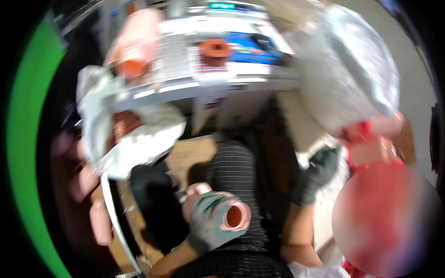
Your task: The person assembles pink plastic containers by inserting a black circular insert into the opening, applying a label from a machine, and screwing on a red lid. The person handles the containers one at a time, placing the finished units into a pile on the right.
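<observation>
My left hand, in a grey-green work glove, is wrapped round a pink bottle above my lap. The bottle's open round neck faces up, and its inside looks reddish-brown. My right hand, also gloved, is out to the right, next to pink and red pieces at the foot of a large white sack. Its fingers look curled, but motion blurs them, and I cannot make out whether anything is in them.
Ahead is a white table with a pink bottle, an orange-brown ring-shaped piece, a blue packet and a lit green display. At left, a white sack holds copper-coloured pieces; pink bottles lie beyond it.
</observation>
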The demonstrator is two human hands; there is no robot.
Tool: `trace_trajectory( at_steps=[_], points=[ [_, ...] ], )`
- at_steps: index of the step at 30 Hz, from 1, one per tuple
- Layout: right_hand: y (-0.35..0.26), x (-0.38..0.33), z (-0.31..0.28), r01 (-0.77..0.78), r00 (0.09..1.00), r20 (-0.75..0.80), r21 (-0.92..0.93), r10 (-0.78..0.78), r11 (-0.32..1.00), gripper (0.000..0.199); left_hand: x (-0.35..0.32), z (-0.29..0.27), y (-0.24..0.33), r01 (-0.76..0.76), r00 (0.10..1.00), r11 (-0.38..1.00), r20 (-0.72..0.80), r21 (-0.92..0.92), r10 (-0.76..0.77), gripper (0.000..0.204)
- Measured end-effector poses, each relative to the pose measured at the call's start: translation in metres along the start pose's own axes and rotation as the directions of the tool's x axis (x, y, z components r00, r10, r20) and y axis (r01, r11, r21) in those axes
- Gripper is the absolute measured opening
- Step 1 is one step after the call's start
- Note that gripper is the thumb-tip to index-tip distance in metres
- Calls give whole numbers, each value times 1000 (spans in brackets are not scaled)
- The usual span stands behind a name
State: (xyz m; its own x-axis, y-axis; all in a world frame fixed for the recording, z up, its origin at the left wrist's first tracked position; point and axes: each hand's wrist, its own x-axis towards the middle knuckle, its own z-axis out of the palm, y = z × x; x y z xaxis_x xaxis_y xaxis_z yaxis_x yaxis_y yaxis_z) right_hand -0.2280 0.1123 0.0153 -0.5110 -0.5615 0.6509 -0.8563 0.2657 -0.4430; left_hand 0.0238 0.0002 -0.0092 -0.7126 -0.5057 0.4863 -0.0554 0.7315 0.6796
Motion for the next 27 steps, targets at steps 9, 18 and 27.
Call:
trace_trajectory(
  at_steps=[9,18,27],
  points=[
    [-146,75,167,274,849,208,613,-486,741,68,-3,3,20,-86,993,994,86,74,79,86],
    [63,15,68,-263,963,40,324,265,909,21,6,-4,4,-59,989,998,134,15,57,82],
    [322,19,41,-230,908,55,-763,416,604,35,28,1,8,-65,970,997,239,50,52,73]
  ],
)
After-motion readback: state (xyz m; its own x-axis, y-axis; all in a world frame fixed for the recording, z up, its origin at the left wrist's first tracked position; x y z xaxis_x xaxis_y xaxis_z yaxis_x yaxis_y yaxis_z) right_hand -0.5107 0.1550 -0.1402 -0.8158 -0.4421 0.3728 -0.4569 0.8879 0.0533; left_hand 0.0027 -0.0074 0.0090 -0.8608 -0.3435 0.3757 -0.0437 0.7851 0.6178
